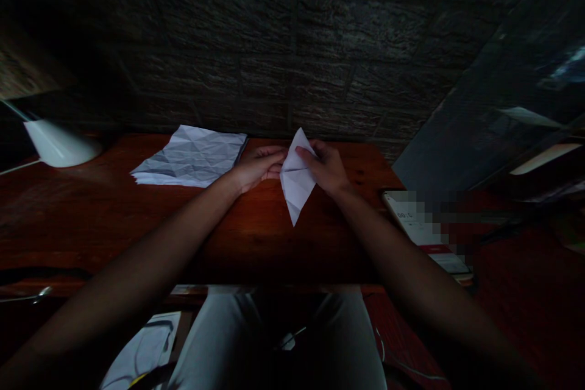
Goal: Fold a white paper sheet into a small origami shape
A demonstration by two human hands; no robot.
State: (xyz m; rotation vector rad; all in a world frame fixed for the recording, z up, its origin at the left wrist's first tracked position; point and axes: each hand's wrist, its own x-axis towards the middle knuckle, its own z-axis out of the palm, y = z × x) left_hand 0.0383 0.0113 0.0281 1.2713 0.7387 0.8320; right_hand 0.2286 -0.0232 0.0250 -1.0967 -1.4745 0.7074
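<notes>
A folded piece of white paper [296, 186], shaped like a tall diamond with pointed top and bottom, is held upright over the wooden table. My right hand [326, 166] grips its right side, the thumb pressed on the front face and the fingers behind. At the left edge, my left hand [261, 166] has its fingers closed together against the paper; part of the fingertips is hidden. A crease runs across the middle of the folded paper. Left of my left hand lies a stack of creased white sheets [196, 155].
The brown wooden table [114, 219] meets a dark brick wall [274, 30]. A white lamp base [64, 143] stands at the far left. To the right are a grey panel [461, 116] and a light-coloured booklet or box [415, 219], partly blurred out. My legs are under the table edge.
</notes>
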